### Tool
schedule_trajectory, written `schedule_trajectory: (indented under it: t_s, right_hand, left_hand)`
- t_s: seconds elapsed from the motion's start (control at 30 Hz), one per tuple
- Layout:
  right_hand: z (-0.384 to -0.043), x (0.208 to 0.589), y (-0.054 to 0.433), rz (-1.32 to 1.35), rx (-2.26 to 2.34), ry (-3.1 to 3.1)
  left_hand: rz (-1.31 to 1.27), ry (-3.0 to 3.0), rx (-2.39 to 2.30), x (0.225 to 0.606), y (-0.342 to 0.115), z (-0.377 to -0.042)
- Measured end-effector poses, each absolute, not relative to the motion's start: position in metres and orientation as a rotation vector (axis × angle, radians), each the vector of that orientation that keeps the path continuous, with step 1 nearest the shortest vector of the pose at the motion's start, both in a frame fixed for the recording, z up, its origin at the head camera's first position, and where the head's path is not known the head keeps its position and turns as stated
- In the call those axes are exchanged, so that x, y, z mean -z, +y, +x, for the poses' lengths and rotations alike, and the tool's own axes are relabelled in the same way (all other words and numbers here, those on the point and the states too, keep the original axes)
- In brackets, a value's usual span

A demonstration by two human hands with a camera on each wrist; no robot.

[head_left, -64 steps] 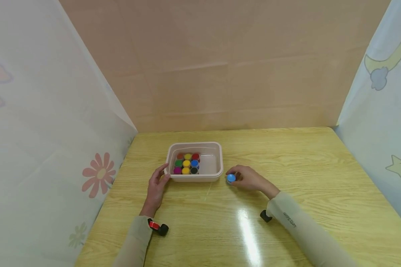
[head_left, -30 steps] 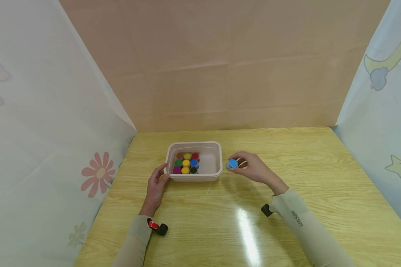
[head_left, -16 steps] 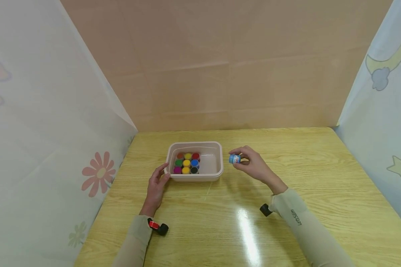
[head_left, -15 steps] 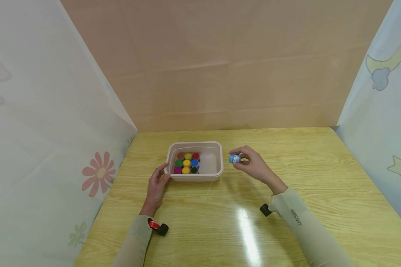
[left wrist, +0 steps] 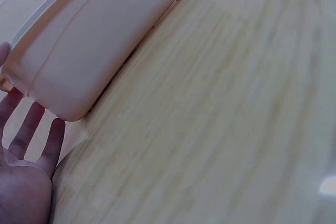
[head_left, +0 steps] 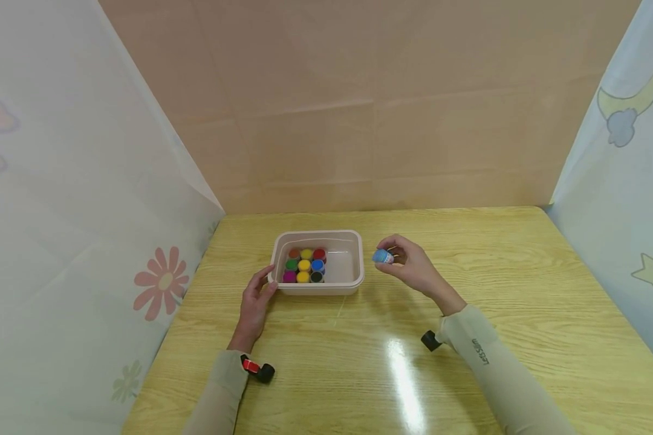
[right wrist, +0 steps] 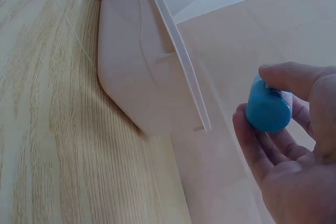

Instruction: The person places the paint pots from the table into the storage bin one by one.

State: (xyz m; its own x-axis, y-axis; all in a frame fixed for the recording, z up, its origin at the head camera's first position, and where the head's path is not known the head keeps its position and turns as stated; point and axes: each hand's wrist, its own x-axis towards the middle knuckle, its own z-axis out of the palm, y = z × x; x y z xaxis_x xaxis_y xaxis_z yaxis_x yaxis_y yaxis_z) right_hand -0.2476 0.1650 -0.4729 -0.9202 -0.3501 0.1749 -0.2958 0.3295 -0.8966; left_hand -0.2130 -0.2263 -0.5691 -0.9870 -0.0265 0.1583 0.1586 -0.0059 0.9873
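My right hand (head_left: 413, 266) pinches a small blue paint pot (right wrist: 269, 109) between thumb and fingertips, above the table to the right of a pale pink plastic box (head_left: 315, 290). In the head view the pot lies tilted, its printed label partly showing. My left hand (head_left: 254, 308) holds the box by its near left corner, thumb at the front rim and fingers at the left side. In the left wrist view, fingers (left wrist: 52, 142) reach to the box wall. Inside the box, several paint pots (head_left: 303, 266) with coloured tops stand in rows at the left.
The box stands on a wood-grain table (head_left: 522, 290), with bare box floor (head_left: 339, 266) to the right of the pots. A brown backdrop (head_left: 370, 121) rises behind the table, and patterned sheets hang at both sides.
My right hand has lifted the blue paint pot from the table beside the box and tilted it, turning it in the fingers. My left hand and the box have stayed put.
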Motion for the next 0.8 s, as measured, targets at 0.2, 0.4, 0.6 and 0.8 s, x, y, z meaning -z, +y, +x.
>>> schedule_trajectory:
  t_s: [0.2,0.4,0.6,0.8]
  right_hand:
    - [-0.250,0.472,0.162,-0.681,1.625,2.601]
    - [-0.253,0.472,0.159,-0.690,1.620,2.606]
    - [-0.254,0.472,0.154,-0.693,1.661,2.546]
    - [-0.258,0.472,0.147,-0.692,1.683,2.494]
  left_hand:
    - [-0.135,-2.119,2.137,0.570,-0.226,-0.213]
    - [-0.161,-2.089,2.154,0.571,-0.226,-0.214]
    - [-0.159,-2.091,2.153,0.572,-0.227,-0.214]
    - [-0.164,-2.089,2.151,0.573,-0.227,-0.215]
